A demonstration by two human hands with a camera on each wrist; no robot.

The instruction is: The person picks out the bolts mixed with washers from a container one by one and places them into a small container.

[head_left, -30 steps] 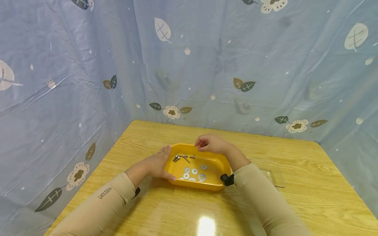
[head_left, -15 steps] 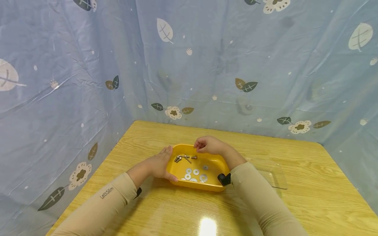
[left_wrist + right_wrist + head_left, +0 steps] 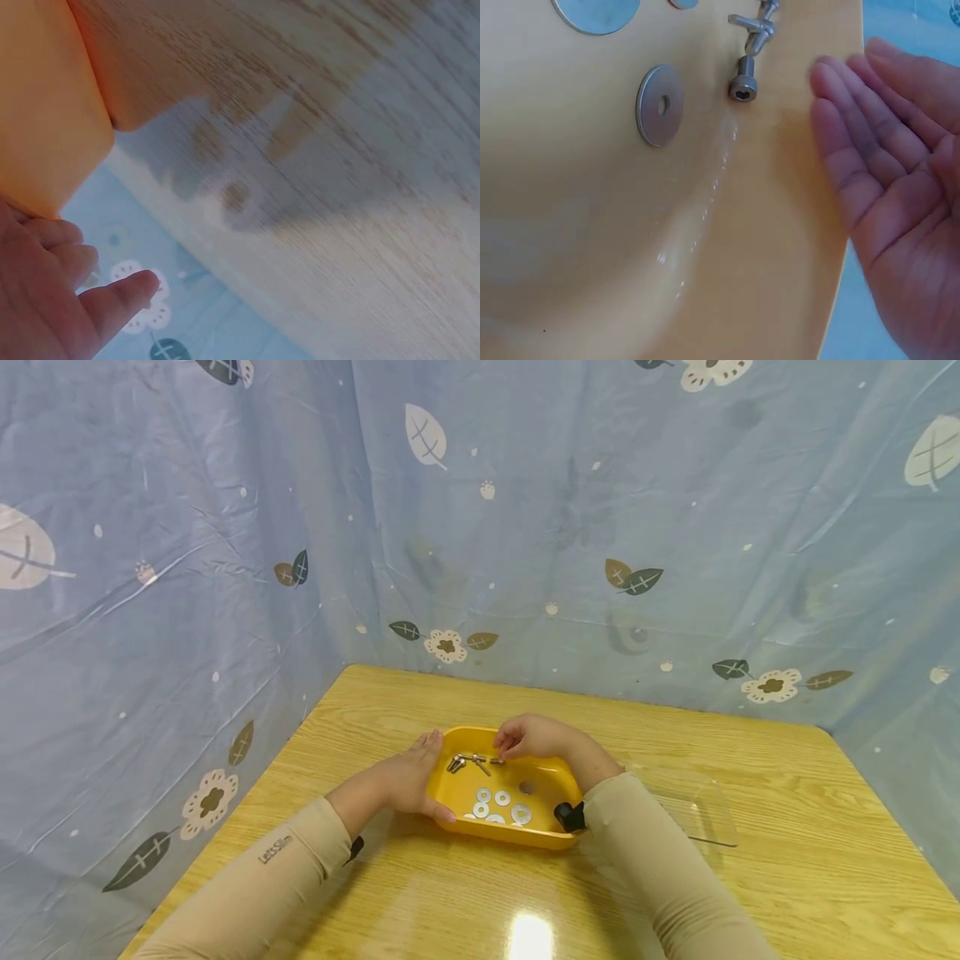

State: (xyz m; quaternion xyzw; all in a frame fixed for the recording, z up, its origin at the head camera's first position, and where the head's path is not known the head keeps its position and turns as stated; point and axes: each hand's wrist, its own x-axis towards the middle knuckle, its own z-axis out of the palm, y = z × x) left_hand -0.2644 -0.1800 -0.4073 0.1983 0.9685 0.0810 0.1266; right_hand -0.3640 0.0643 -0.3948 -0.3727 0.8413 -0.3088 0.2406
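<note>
Holding a yellow tray (image 3: 506, 835), with its parts lying in 2 loose groups

The tray is set on the wooden table (image 3: 420, 893). Its left end is spanned by the spread left hand (image 3: 408, 781), with the thumb at the near left corner and the fingers toward the far left corner; nothing else is seen held there. The right hand (image 3: 534, 737) is held over the far edge, its fingers loosely bent and nothing seen gripped. The nearest screw (image 3: 742, 86) lies just beyond the fingertips and is left untouched in the right wrist view.

As judged, the uncovering is done: the clear cover (image 3: 708, 814) is laid on the table, beyond the tray's right edge. The screws (image 3: 457, 765) are clustered toward the far left corner. At least 6 washers (image 3: 527, 816) are strewn toward the near edge, with 1 lone washer (image 3: 649, 106) set nearer the right edge. The handling of the pieces is judged to be left, since none is seen raised or outside the tray. Exact counts cannot be told, as some washers are partly hidden by the near wall.
</note>
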